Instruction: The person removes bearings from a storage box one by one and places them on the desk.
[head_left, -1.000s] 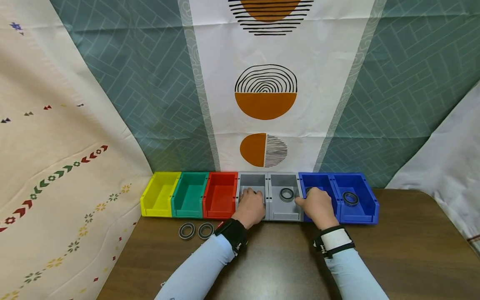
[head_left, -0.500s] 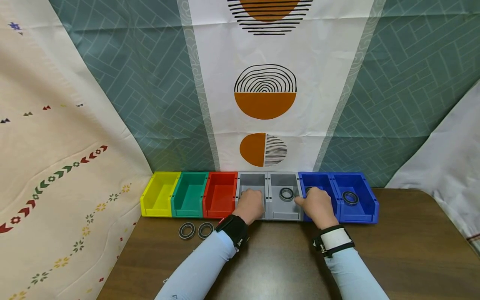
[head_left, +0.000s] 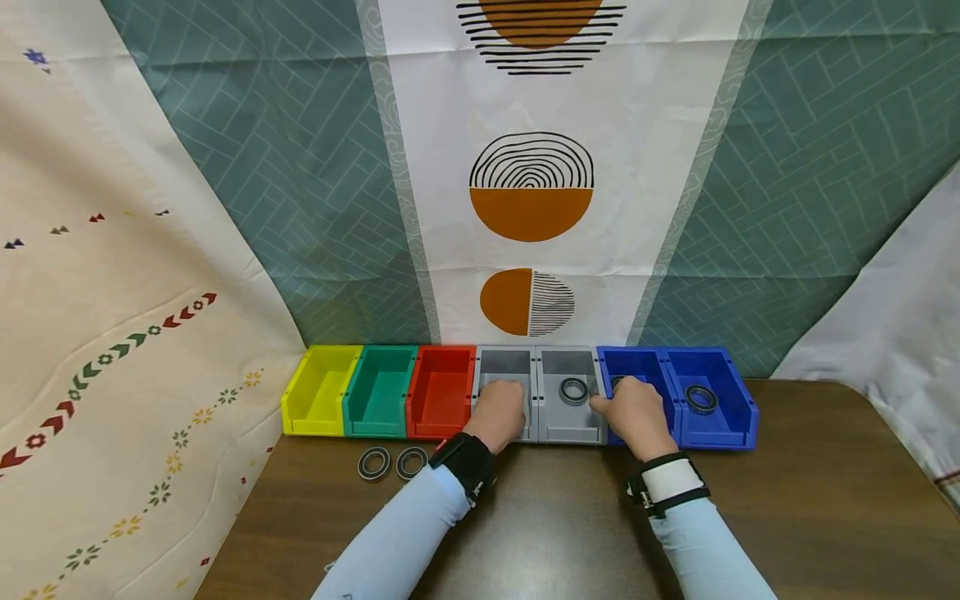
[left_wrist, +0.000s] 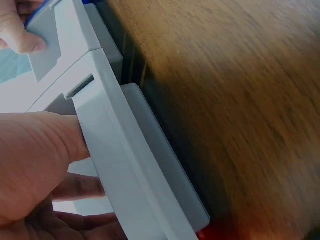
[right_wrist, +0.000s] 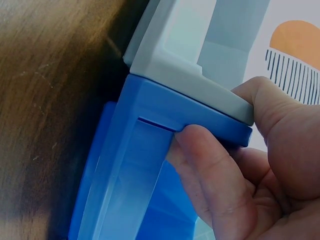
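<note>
My left hand (head_left: 500, 412) reaches down into the left grey storage bin (head_left: 507, 362). In the left wrist view its fingers (left_wrist: 80, 186) pass behind the bin's front wall; their tips are hidden, and I cannot tell whether they hold anything. My right hand (head_left: 637, 414) pinches the adjoining side walls of the right grey bin (head_left: 551, 423) and the left blue bin (right_wrist: 165, 107), thumb on the grey side, fingers on the blue. A ring-shaped bearing (head_left: 573, 378) lies in the right grey bin. Another bearing (head_left: 617, 380), mostly hidden by the right hand, is in the left blue bin.
To the left stand red (head_left: 440, 396), green (head_left: 381, 396) and yellow (head_left: 322, 396) bins in the same row. The right blue bin (head_left: 731, 437) holds a bearing (head_left: 701, 387). Two bearings lie on the wooden table (head_left: 570, 533) before the row. A patterned cloth (head_left: 525, 108) hangs behind.
My left hand has turned slightly inside the left grey bin, so its fingers, partly seen before, are now hidden below the knuckles. The right hand stays on the bin walls.
</note>
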